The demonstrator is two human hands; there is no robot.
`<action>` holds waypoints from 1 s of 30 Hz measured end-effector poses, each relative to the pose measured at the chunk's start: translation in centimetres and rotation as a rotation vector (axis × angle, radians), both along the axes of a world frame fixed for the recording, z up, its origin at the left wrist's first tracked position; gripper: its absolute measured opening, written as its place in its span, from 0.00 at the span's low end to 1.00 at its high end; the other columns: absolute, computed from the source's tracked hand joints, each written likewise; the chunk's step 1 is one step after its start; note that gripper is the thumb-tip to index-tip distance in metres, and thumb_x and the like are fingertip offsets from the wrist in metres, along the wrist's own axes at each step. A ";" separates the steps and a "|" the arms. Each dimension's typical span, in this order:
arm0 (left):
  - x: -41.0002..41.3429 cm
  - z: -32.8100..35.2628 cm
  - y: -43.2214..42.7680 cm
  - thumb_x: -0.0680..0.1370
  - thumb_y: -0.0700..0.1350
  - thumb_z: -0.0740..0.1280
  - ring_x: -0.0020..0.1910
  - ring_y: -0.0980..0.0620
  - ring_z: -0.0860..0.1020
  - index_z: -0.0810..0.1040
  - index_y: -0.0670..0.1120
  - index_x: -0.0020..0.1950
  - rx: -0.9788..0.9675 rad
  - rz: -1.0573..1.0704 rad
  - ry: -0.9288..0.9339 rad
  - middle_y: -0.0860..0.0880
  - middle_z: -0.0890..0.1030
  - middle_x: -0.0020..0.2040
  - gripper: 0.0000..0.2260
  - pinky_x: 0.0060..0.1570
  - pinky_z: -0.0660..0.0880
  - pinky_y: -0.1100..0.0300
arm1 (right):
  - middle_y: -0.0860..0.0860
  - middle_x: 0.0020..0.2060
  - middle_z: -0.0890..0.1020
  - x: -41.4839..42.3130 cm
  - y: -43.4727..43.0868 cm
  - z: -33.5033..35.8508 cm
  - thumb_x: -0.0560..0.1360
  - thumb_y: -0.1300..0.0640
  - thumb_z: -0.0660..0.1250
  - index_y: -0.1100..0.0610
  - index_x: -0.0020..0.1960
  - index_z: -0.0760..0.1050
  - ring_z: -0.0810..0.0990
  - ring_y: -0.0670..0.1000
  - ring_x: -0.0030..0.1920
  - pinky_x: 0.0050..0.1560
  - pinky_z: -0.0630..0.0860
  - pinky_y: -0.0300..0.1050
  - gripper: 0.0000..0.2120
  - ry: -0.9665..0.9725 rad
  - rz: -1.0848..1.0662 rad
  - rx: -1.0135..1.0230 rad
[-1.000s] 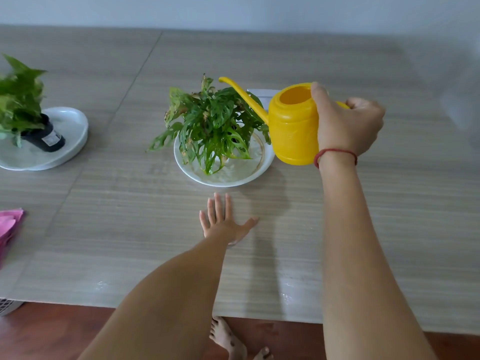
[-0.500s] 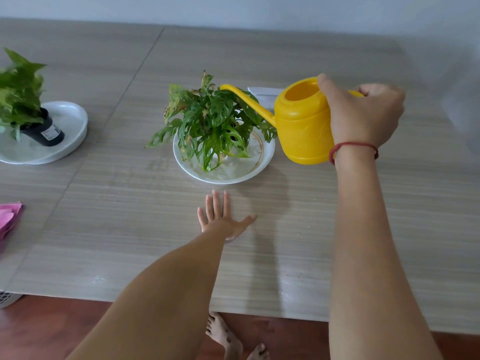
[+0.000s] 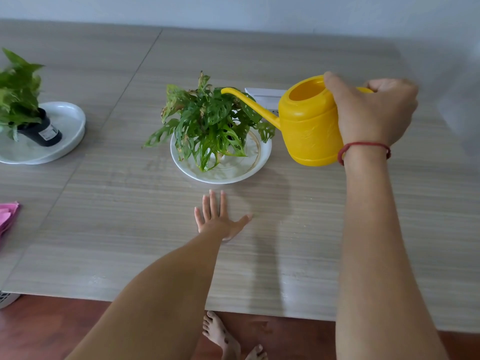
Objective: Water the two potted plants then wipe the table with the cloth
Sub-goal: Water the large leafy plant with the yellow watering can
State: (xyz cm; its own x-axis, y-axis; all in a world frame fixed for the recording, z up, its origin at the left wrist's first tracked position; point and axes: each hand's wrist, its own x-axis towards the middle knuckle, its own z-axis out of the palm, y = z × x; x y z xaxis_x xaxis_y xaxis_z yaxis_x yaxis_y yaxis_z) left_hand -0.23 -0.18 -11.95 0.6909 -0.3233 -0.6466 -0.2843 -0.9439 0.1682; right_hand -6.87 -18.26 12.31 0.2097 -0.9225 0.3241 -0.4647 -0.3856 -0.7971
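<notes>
Item one: yellow watering can (image 3: 309, 131), right of centre in the frame, gripped by my right hand (image 3: 371, 110), fingers curled round the handle on its far right side and thumb lying along the rim of the open top. Its long axis, handle to spout, runs across the frame; the spout (image 3: 249, 102) points left and slightly up, its tip over the top leaves of the centre plant (image 3: 210, 120). Item two: that plant, with holed green leaves, some browned, standing in a round white plate (image 3: 259, 165) at mid-frame. Item three: left hand (image 3: 218, 219), flat on the bench (image 3: 130, 255) just below the plate, fingers straight and pointing up-frame, thumb spread right, holding nothing. Item four: second plant (image 3: 18, 92), upper left, in a black pot (image 3: 41, 131) that leans on a white tray (image 3: 70, 131), well apart from the first. Item five: pink cloth (image 3: 7, 216) at the left edge, partly cut off. Item six: a white object (image 3: 265, 96) behind the can, mostly hidden. The bench's near edge crosses the lower frame above the red-brown floor (image 3: 52, 328) and bare feet (image 3: 220, 336); bare bench lies between the two plants and at lower right.
</notes>
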 end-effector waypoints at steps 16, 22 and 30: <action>0.0 -0.1 0.1 0.68 0.79 0.47 0.72 0.50 0.24 0.26 0.53 0.74 -0.015 0.007 -0.005 0.50 0.22 0.72 0.49 0.72 0.30 0.44 | 0.51 0.24 0.59 0.9 0.9 0.6 0.60 0.38 0.72 0.58 0.24 0.57 0.59 0.52 0.24 0.30 0.61 0.41 0.30 -0.048 0.024 -0.013; -0.1 0.0 0.1 0.68 0.79 0.47 0.72 0.50 0.24 0.25 0.53 0.74 -0.009 -0.001 0.000 0.49 0.21 0.72 0.49 0.72 0.30 0.44 | 0.51 0.22 0.59 -0.1 0.9 0.3 0.61 0.39 0.72 0.58 0.23 0.59 0.60 0.50 0.23 0.27 0.59 0.41 0.30 -0.015 0.013 -0.013; 0.0 -0.1 0.0 0.68 0.79 0.46 0.72 0.50 0.24 0.25 0.53 0.74 -0.007 0.000 -0.009 0.50 0.22 0.72 0.49 0.72 0.30 0.44 | 0.49 0.21 0.61 -0.8 0.5 0.5 0.61 0.39 0.71 0.57 0.23 0.60 0.60 0.49 0.22 0.31 0.63 0.38 0.28 -0.039 -0.039 -0.014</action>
State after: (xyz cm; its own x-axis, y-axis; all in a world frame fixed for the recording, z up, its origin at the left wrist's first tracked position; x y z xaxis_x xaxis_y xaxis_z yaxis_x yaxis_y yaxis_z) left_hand -0.25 -0.19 -12.09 0.6967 -0.3279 -0.6381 -0.2858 -0.9427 0.1724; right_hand -7.70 -17.76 12.76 0.1607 -0.9250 0.3442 -0.4485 -0.3791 -0.8094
